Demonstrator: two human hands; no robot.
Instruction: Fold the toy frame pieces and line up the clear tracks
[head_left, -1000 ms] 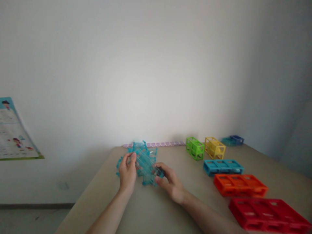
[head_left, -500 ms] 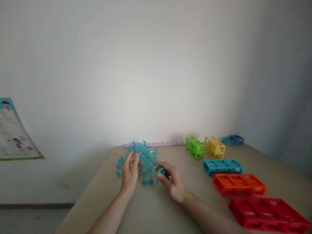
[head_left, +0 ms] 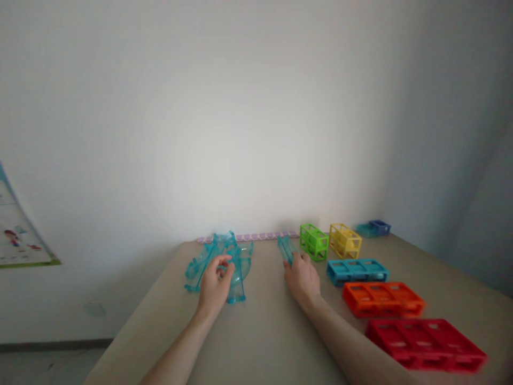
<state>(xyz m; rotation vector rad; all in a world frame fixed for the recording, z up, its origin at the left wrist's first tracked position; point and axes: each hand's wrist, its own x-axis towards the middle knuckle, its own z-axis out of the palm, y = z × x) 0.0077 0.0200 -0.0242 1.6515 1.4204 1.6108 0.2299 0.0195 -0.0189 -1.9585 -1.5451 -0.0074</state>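
Observation:
A heap of clear teal plastic track pieces [head_left: 236,262] lies at the far left of the beige table [head_left: 260,342]. My left hand [head_left: 214,286] rests on the front of the heap, fingers curled on a curved piece. My right hand [head_left: 302,278] is off to the right and grips one straight teal track piece [head_left: 285,248], holding it just left of the green cube frame [head_left: 315,241].
Right of the hands stand a yellow cube frame [head_left: 345,240], a blue block frame [head_left: 356,271], an orange one [head_left: 382,299] and a red one [head_left: 427,345]. A lilac strip [head_left: 256,236] lies along the wall, small blue pieces [head_left: 373,229] in the far corner, a poster [head_left: 16,235] at left.
My right hand has pulled one straight teal piece out of the heap and carried it to the right, toward the green frame. My left hand stays on the heap.

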